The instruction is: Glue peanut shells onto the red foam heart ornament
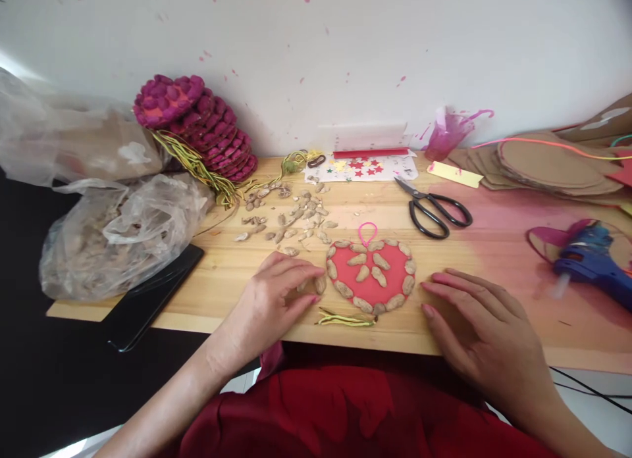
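A red heart-shaped board (350,277) lies on the table, edged with peanut shells (363,304) and with several more set inside it. From its top sticks a pink loop (368,233). My left hand (276,297) is at the heart's left edge, its fingers and thumb closed around a peanut shell (320,285). To the right of the heart, my right hand (478,320) rests with fingers apart and nothing in it. Green-yellow cords (345,318) lie just below the heart's tip.
Loose peanut shells (306,211) are scattered behind my left hand. Black-handled scissors (432,211), star stickers (363,167) and cardboard pieces (548,162) lie farther back. A blue glue gun (592,260) is at right. Purple stacked pieces (197,126), plastic bags (123,241) and a phone (153,300) are left.
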{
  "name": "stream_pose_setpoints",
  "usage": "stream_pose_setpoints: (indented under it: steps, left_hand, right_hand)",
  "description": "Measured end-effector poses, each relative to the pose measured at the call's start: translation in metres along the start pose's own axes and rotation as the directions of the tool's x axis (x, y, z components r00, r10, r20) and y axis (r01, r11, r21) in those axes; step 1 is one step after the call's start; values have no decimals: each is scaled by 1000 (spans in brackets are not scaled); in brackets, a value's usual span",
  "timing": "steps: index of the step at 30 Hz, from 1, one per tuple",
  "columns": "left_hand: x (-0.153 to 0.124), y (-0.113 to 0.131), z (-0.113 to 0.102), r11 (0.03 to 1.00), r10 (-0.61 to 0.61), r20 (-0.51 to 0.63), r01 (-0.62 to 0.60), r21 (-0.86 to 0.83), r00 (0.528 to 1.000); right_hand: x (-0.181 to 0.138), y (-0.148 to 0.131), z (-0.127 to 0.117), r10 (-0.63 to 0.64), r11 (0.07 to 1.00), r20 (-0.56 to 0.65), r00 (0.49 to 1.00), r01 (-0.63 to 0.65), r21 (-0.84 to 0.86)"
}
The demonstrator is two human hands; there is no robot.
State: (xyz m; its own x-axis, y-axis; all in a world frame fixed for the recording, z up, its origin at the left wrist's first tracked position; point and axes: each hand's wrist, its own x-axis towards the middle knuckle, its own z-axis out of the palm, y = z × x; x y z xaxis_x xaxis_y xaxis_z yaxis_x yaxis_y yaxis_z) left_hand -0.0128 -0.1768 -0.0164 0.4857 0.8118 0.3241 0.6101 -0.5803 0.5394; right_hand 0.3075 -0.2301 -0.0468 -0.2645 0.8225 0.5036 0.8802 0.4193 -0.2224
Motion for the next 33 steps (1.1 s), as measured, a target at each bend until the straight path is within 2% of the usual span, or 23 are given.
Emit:
stream_pose_setpoints:
  steps: [9, 14, 19, 22, 27, 33]
  left_hand:
    - [4, 1, 2, 999, 38, 6, -38, 27, 999]
    - [15, 20, -2, 998, 60, -17, -60, -21, 998]
    - [38, 44, 16, 990, 128, 75, -123, -69, 989]
    - [46, 52, 29, 993, 115, 132, -111, -35, 985]
    - [49, 55, 36, 997, 65, 198, -71, 20, 978]
    - [50, 53, 39, 994, 65, 218, -81, 69, 974]
  right_hand:
    - [0, -3, -5, 49, 999, 38, 998, -50, 14]
    - [0, -4, -5, 60, 997, 34, 998, -61, 41]
    - [-1, -4, -5, 61, 997, 36, 997, -63, 47]
    - [-1, -4, -6, 66, 996, 45, 997, -69, 48]
    - [-1, -4, -6, 67, 995, 53, 996, -70, 65]
    - [-2, -3, -7, 62, 995, 54, 997, -66, 69]
